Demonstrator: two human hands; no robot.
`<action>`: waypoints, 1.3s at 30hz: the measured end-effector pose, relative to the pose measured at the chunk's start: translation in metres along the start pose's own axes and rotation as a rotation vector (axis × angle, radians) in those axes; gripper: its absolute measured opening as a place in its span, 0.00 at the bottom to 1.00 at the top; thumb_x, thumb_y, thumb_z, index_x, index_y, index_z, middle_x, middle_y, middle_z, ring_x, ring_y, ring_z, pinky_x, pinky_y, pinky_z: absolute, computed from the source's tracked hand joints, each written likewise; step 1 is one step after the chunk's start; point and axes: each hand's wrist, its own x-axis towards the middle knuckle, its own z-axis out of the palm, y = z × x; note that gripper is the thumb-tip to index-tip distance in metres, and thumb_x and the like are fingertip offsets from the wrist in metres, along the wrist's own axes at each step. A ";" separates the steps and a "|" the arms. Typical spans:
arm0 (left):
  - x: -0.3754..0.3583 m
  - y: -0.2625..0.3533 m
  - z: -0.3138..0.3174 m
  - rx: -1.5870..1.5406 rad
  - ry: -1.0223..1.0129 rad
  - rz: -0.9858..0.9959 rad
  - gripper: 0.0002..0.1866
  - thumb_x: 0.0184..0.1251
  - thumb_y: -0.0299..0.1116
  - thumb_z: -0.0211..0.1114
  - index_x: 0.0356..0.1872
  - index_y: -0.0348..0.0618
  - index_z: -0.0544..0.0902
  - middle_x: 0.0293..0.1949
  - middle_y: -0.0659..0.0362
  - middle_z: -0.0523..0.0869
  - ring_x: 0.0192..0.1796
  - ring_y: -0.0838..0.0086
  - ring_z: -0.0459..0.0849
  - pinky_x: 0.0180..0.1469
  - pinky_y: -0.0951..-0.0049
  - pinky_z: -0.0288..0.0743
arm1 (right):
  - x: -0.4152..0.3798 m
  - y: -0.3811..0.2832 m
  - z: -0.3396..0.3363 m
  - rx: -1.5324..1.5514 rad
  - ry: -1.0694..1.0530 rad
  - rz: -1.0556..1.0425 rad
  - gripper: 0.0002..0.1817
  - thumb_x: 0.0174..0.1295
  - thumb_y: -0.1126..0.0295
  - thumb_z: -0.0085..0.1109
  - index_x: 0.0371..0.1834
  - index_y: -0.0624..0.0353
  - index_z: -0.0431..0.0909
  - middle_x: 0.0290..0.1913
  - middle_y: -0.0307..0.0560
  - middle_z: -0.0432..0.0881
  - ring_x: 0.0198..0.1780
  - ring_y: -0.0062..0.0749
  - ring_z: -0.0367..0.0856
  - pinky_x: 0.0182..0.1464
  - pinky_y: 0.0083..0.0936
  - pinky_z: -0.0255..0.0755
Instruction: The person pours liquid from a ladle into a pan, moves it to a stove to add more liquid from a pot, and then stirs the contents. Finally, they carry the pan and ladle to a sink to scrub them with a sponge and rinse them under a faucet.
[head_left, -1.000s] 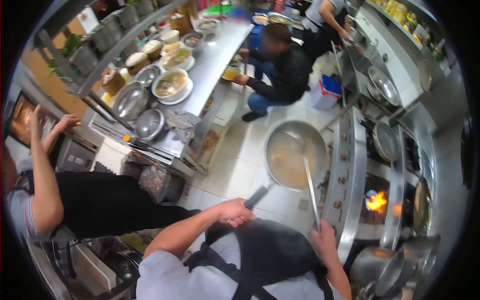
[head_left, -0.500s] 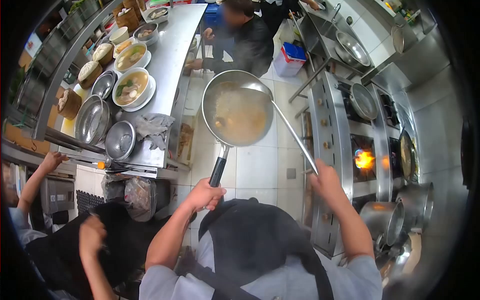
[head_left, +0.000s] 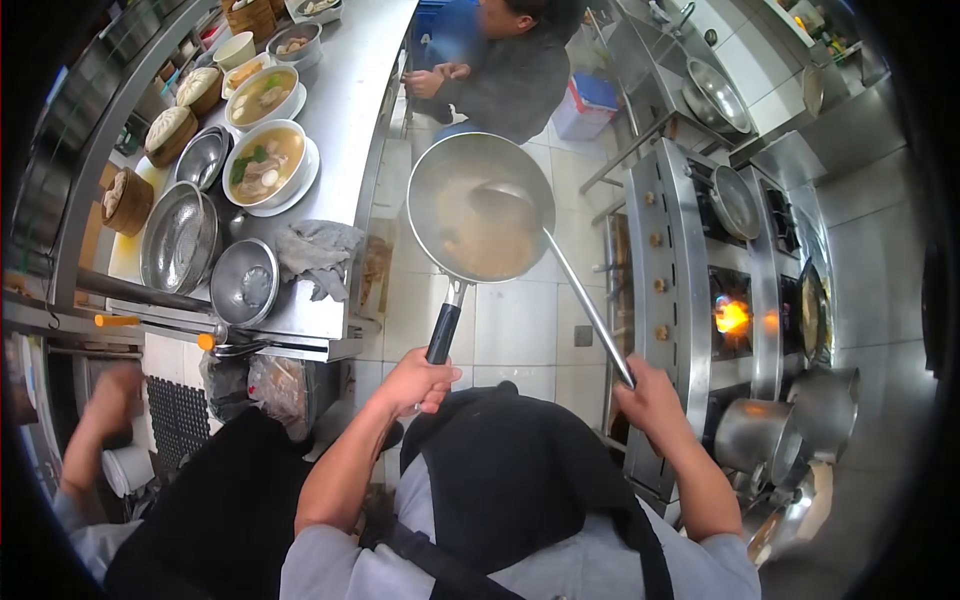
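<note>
My left hand is wrapped round the black handle of a deep metal pan, held out in front of me over the floor. Cloudy brownish soup lies in the pan, with steam blurring its surface. A long metal ladle has its end gripped in my right hand. The ladle's bowl dips into the soup near the middle of the pan, and its shaft crosses the right rim. Pieces in the soup are too blurred to name.
On the left, a steel counter bears soup bowls, metal bowls and a grey cloth. A stove with a burning flame stands right. One person is ahead; another person's hand moves at left.
The ladle's bowl has moved from the pan's upper right rim toward the middle, and my right hand is slightly lower. The person ahead has brought both hands together.
</note>
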 end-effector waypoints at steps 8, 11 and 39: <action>-0.002 0.017 0.001 0.031 -0.039 0.003 0.14 0.63 0.24 0.66 0.28 0.46 0.67 0.15 0.67 0.64 0.13 0.84 0.61 0.12 0.78 0.53 | 0.060 0.005 -0.028 -0.100 -0.031 -0.190 0.10 0.55 0.71 0.57 0.37 0.62 0.67 0.27 0.65 0.78 0.34 0.66 0.78 0.38 0.54 0.71; -0.001 0.021 0.009 0.051 0.011 0.009 0.14 0.62 0.24 0.66 0.27 0.46 0.67 0.15 0.67 0.63 0.13 0.84 0.61 0.12 0.79 0.53 | 0.064 0.020 -0.046 -0.184 -0.087 -0.254 0.12 0.56 0.71 0.58 0.38 0.61 0.66 0.27 0.63 0.79 0.33 0.64 0.79 0.38 0.54 0.72; 0.068 0.055 0.051 0.002 0.172 0.104 0.13 0.63 0.23 0.66 0.31 0.44 0.68 0.17 0.65 0.67 0.14 0.82 0.65 0.15 0.77 0.57 | 0.127 0.016 -0.104 0.018 -0.398 0.043 0.11 0.55 0.70 0.58 0.36 0.67 0.71 0.24 0.58 0.78 0.27 0.48 0.81 0.33 0.41 0.74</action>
